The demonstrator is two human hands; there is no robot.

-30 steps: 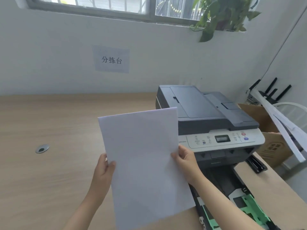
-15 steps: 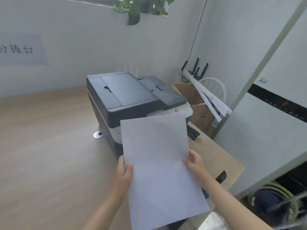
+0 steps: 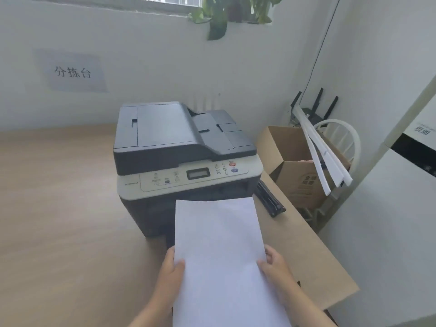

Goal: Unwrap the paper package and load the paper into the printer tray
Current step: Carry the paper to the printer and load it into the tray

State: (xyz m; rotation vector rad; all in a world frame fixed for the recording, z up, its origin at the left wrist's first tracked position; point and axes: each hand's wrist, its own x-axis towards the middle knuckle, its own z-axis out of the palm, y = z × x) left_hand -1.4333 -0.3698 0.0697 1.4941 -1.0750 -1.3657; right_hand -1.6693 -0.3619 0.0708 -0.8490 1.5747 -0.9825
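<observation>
A stack of white paper (image 3: 219,251) is held flat in front of the printer, its far edge just below the printer's front. My left hand (image 3: 171,272) grips the stack's left edge and my right hand (image 3: 274,265) grips its right edge. The dark grey and white printer (image 3: 179,152) stands on the wooden table (image 3: 59,220), with its control panel facing me. The paper covers the lower front of the printer, so the printer tray is hidden.
A black stapler (image 3: 269,197) lies on the table just right of the printer. Beyond the table's right edge stand an open cardboard box (image 3: 297,166), white strips (image 3: 325,159) and a white chair (image 3: 342,135). A white cabinet (image 3: 389,208) stands at the right.
The view has swung back towards the printer's front. The paper stack has come down from in front of the printer's top to below its control panel, both hands still on its edges.
</observation>
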